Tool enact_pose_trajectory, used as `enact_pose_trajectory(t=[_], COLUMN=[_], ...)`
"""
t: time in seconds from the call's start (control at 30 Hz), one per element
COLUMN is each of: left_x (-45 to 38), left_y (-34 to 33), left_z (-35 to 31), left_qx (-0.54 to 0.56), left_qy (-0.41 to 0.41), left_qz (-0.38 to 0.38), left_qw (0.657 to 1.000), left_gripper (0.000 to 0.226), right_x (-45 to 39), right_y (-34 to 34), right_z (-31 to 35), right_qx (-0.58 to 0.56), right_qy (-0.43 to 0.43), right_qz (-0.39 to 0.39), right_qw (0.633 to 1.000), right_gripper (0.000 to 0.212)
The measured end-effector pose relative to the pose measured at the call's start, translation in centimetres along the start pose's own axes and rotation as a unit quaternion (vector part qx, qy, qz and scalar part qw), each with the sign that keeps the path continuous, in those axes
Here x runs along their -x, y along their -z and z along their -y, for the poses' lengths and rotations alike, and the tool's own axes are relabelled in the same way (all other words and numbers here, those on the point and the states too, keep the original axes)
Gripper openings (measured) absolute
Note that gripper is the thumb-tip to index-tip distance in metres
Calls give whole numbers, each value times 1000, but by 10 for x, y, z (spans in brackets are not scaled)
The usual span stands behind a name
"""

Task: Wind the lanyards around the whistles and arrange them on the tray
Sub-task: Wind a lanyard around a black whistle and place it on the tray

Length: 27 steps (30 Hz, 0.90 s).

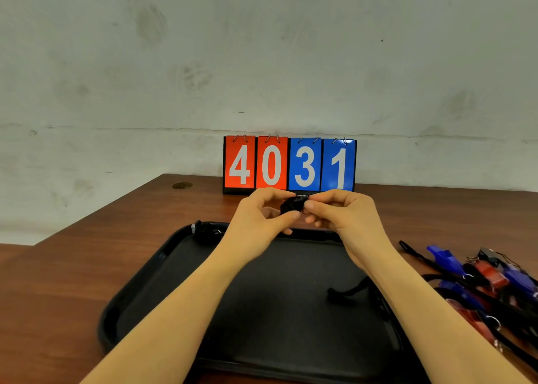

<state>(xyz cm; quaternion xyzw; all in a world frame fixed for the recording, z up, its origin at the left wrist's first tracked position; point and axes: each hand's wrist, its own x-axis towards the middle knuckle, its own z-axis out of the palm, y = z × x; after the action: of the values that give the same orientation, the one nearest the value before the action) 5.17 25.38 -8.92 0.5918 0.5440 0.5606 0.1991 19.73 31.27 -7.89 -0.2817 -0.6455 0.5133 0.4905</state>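
I hold a black whistle (pixel 292 204) wrapped in black lanyard above the far edge of the black tray (pixel 139 290). My left hand (pixel 262 217) pinches it from the left, and my right hand (pixel 340 212) pinches it from the right. A loose end of black lanyard (pixel 346 292) hangs below my right forearm over the tray. One wound black whistle (pixel 207 232) lies in the tray's far left corner. A pile of blue, red and black whistles (pixel 489 279) with tangled lanyards lies on the table to the right of the tray.
A flip scoreboard (pixel 289 165) reading 4031 stands at the back of the brown wooden table (pixel 87 261), against a grey wall. The table's left edge runs diagonally near the tray's left side.
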Motion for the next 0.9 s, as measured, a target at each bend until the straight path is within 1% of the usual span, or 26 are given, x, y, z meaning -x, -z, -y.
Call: enact_pose_trajectory(t=[0.17, 0.23, 0.37, 0.43, 0.5, 0.57, 0.73, 0.9], left_x=[0, 0, 1, 2, 2, 2, 0, 0], left_y=[-3, -3, -2, -2, -2, -2, -1, 0], left_z=[5, 6, 7, 7, 6, 6, 7, 8], left_qx=[-76, -99, -90, -92, -93, -91, -98, -107], left_qy=[-32, -45, -39, -42, -49, -52, -54, -54], left_qz=[-22, -27, -3, 6, 7, 8, -2, -3], left_qw=[996, 994, 995, 995, 994, 994, 994, 993], left_gripper=[28, 28, 24, 24, 25, 27, 28, 27], right_x=[1, 2, 5, 6, 6, 6, 6, 5], right_y=[-2, -4, -8, -8, -8, -8, -8, -6], right_z=[-3, -4, -5, -6, -6, -6, -7, -8], right_qx=[23, 59, 132, 193, 219, 219, 192, 206], right_qy=[8, 26, 74, 100, 123, 133, 118, 122], right_qz=[-9, -20, -35, -40, -45, -46, -18, -2], right_qw=[1000, 998, 988, 975, 967, 965, 974, 971], right_gripper=[9, 10, 15, 14, 13, 15, 21, 21])
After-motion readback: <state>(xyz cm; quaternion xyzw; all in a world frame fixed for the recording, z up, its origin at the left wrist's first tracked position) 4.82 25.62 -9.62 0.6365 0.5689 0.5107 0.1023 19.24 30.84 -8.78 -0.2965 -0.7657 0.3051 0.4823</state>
